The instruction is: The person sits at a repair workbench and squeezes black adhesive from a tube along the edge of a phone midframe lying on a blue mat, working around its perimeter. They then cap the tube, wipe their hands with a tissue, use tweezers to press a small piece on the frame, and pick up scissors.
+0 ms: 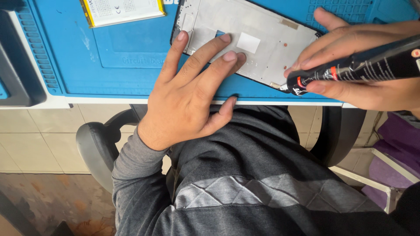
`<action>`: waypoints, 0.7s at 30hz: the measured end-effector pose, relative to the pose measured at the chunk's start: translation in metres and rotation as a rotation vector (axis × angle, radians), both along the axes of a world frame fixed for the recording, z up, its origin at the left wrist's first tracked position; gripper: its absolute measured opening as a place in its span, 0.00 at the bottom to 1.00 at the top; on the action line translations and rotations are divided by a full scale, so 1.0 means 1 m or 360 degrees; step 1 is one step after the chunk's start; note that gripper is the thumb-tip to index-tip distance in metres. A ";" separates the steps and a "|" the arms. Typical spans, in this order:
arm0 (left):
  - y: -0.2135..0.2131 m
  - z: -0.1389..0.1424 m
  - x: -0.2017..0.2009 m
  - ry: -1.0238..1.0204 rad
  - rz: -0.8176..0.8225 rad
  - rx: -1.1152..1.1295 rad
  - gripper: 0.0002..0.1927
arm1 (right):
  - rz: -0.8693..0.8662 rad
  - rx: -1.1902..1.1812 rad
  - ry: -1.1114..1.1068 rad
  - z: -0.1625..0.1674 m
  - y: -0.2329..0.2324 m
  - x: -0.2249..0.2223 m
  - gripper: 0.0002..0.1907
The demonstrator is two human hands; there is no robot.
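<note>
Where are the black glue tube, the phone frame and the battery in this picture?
Black glue tube point(358, 67): head view, on the tube's body between the fingers.
Phone frame point(262, 30): head view, on its bare grey inner plate.
Battery point(124, 9): head view, on its white label face.

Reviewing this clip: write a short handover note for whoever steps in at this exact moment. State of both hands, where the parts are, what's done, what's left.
Left hand: flat, fingers spread, pressing the phone frame down on the blue repair mat; it holds nothing.
Right hand: closed on a black glue tube, nozzle at the frame's near edge by the corner.
Parts: the frame lies inner side up, bare metal plate with a white pad at centre. A phone battery lies apart on the mat, at the top of the view.
Done: frame is stripped and the battery is out.
Left: no glue bead is visible along the edges; the battery is not in the frame.
</note>
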State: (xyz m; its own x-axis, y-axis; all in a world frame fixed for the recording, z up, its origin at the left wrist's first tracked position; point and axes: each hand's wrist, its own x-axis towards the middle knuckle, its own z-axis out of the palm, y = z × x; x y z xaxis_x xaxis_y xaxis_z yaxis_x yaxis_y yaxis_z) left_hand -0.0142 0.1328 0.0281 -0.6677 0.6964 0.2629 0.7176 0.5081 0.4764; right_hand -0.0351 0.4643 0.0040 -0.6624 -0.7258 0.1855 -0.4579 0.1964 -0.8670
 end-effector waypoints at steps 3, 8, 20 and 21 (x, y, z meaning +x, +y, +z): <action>0.000 0.000 0.000 0.0000 -0.0002 0.0002 0.31 | 0.0023 -0.0004 -0.0021 -0.002 0.001 -0.001 0.19; 0.000 0.000 -0.001 -0.0006 0.0000 -0.0012 0.31 | 0.0029 0.0079 -0.0024 -0.003 0.007 -0.001 0.18; 0.001 0.001 -0.001 -0.0020 0.0010 -0.0024 0.31 | -0.0026 0.0059 -0.0045 -0.003 0.007 0.002 0.18; 0.001 0.001 -0.001 -0.0022 0.0010 -0.0023 0.31 | -0.0029 0.0037 -0.0075 -0.003 0.007 0.002 0.18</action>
State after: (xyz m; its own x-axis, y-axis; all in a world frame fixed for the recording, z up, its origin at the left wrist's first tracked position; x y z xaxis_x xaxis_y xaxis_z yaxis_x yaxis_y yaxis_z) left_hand -0.0154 0.1335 0.0292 -0.6757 0.6958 0.2435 0.7077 0.5197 0.4787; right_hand -0.0331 0.4718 0.0005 -0.6832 -0.7173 0.1371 -0.4128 0.2244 -0.8827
